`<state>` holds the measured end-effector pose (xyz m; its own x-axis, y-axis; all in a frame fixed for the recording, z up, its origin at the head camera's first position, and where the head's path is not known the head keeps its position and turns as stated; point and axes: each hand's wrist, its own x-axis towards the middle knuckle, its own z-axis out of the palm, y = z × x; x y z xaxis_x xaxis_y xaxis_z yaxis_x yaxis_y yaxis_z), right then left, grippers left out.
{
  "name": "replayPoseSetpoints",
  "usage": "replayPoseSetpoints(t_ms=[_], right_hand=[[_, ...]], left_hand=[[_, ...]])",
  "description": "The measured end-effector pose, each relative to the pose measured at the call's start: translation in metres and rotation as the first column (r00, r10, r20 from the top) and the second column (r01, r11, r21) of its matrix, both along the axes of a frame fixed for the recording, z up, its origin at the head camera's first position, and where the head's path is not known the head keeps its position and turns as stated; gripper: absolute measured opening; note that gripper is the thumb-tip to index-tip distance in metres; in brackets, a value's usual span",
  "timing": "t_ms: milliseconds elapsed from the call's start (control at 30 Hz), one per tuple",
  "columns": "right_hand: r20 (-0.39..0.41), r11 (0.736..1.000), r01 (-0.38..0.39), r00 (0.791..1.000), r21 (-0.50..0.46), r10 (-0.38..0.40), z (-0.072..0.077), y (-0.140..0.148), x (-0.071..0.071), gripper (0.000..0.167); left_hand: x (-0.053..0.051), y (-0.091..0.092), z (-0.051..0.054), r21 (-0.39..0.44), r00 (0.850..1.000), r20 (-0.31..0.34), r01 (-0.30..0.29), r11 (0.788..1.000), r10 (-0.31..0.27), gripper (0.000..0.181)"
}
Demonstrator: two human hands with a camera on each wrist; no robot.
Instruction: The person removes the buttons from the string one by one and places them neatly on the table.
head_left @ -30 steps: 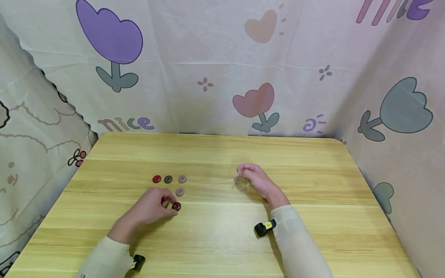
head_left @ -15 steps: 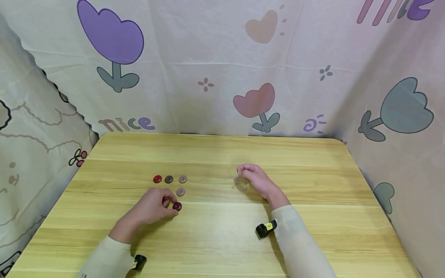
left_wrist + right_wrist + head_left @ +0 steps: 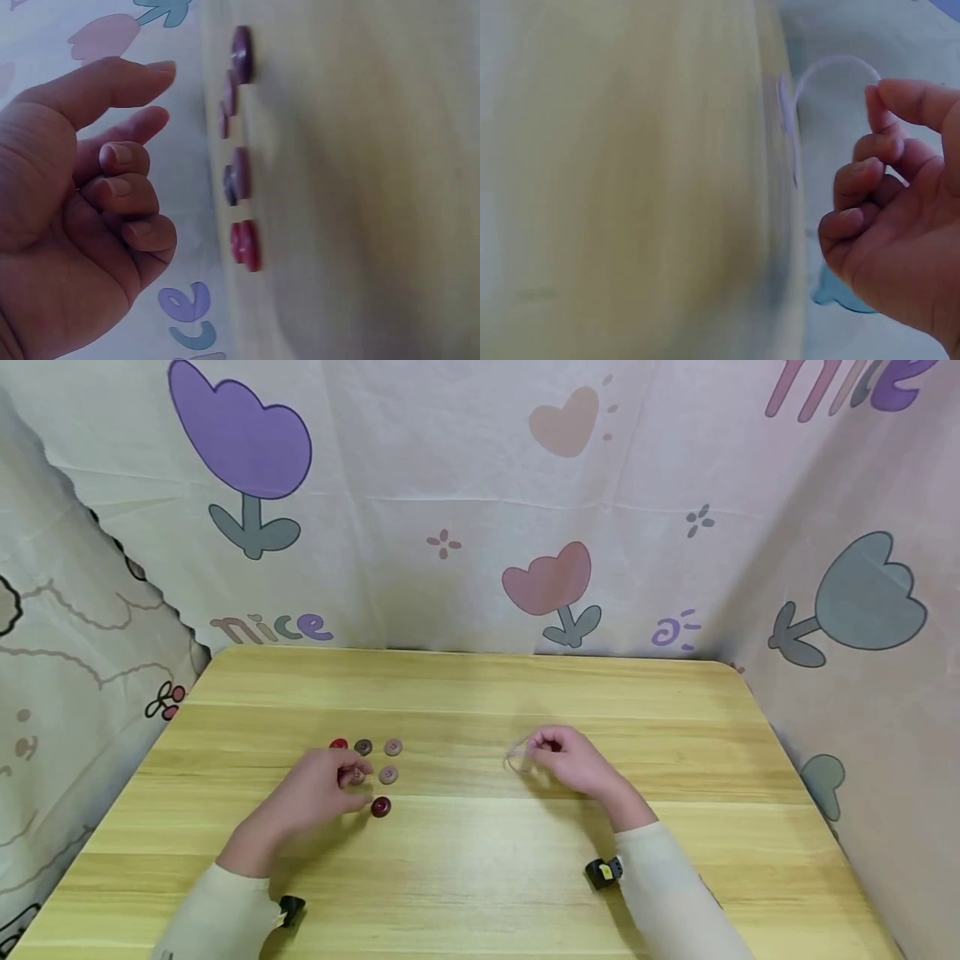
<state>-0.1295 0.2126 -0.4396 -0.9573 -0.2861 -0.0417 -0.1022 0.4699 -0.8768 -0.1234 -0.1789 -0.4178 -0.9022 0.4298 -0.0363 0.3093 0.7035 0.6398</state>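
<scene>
My left hand hovers over the left part of the table, thumb and forefinger apart and the other fingers loosely curled. Just off its thumb tip lies a dark red button. Two pinkish buttons, one nearer and one farther, lie beyond it, beside a grey-brown button. A red button and a mauve button are partly covered by the hand in the head view; a second red button shows in the left wrist view. My right hand pinches a thin pale cord, whose loose part curves down to the tabletop.
The wood-grain table meets a printed cloth backdrop at its back edge. Cloth also hangs along both sides. Small black cameras are strapped to the left wrist and right wrist.
My left hand has let go of the dark red button and shifted left, uncovering it. My right hand has moved right and slightly toward me, still pinching the cord.
</scene>
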Motion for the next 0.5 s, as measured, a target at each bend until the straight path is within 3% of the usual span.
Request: replayPoseSetpoints(t_ms=[133,300,400,500], right_hand=[[-0.047,0.978,0.036,0.999,0.206,-0.027,0.009,0.016,0.012,0.010],[-0.075,0.909,0.016,0.997,0.417,0.017,0.016,0.034,0.023,0.009],[-0.081,0.886,-0.040,0.993,0.463,0.087,0.019,0.040,0.025,0.013],[-0.078,0.892,-0.083,0.988,0.444,0.131,0.021,0.042,0.025,0.030]], left_hand=[[-0.009,0.001,0.005,0.025,0.997,-0.071,-0.010,1.000,0.011,0.020],[-0.026,0.007,0.009,0.046,0.986,-0.151,-0.068,0.997,0.074,0.016],[-0.038,0.014,0.010,0.052,0.976,-0.185,-0.106,0.993,0.114,0.020],[-0.050,0.022,0.009,0.064,0.973,-0.178,-0.140,0.988,0.150,0.024]])
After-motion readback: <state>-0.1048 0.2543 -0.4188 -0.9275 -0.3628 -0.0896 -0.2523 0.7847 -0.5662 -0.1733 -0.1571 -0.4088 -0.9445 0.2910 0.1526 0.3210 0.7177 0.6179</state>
